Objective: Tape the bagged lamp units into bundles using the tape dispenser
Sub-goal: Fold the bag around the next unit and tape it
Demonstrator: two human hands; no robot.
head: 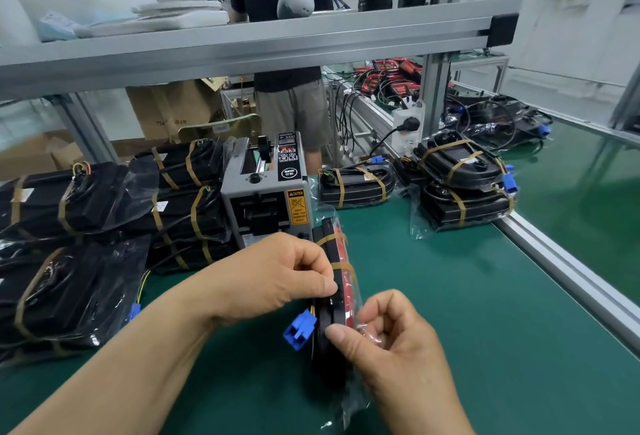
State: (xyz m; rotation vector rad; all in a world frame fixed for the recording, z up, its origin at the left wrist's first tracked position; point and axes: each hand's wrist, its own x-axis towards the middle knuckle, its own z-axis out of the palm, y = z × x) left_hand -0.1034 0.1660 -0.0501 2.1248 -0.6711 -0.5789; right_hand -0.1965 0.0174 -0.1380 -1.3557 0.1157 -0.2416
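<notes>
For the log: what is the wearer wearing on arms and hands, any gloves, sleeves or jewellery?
Nothing shows. The left hand and right hand are bare: no gloves, rings or watch. The forearms are bare too, with no sleeve edge in frame.

The bench mat (pixel 467 313) is green and smooth with a dull sheen; its edge rail (pixel 561 261) is bare brushed metal. The tape dispenser (pixel 263 199) has a grey matt painted metal casing with a glossy black label panel. The lamp unit (pixel 329 358) is black matt plastic in a clear, glossy, crinkled plastic bag, banded with brown semi-gloss tape (pixel 341 264), and its connector (pixel 299 329) is smooth blue plastic.
</notes>
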